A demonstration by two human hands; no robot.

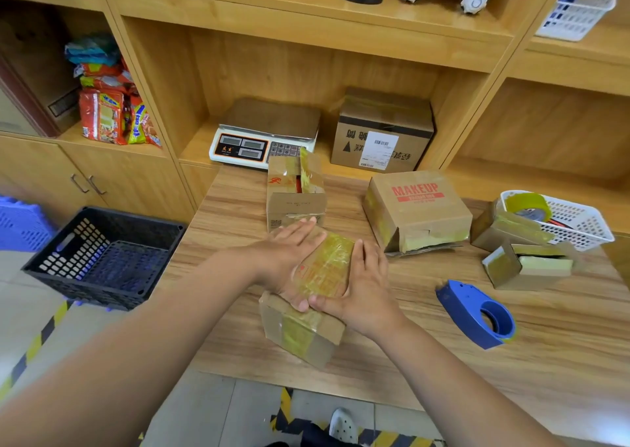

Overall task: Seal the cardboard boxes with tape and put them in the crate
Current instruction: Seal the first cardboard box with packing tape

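Starting far left: got a black crate (102, 259) down on the floor (30, 310), just off the left edge of the surface (231, 228). Up behind it, a pile of snack packs (112, 116) stuffed into the shelf (341, 68). Further along, a scale (262, 140) on the shelf ledge, then an open box (295, 191) right in front of it with flaps up and tape stuck on them.

Now the main bit: the box (300, 334) sitting mid-surface toward the near edge, turned at an angle, with yellowish tape (327, 266) all over the top. Pressing down on it with the left hand (286, 255), grip open, fingers flat and straight across the top. Same deal for the right hand (364, 286), grip open, fingers straight along the right side, with both thumbs meeting at the near edge. So not in the crate yet.

Moving right: a MAKEUP box (419, 208) taped along the front, a blue dispenser (477, 313) lying apart from the rest, two small boxes (528, 269), and a white basket (586, 228) with a tape roll (526, 204) inside.
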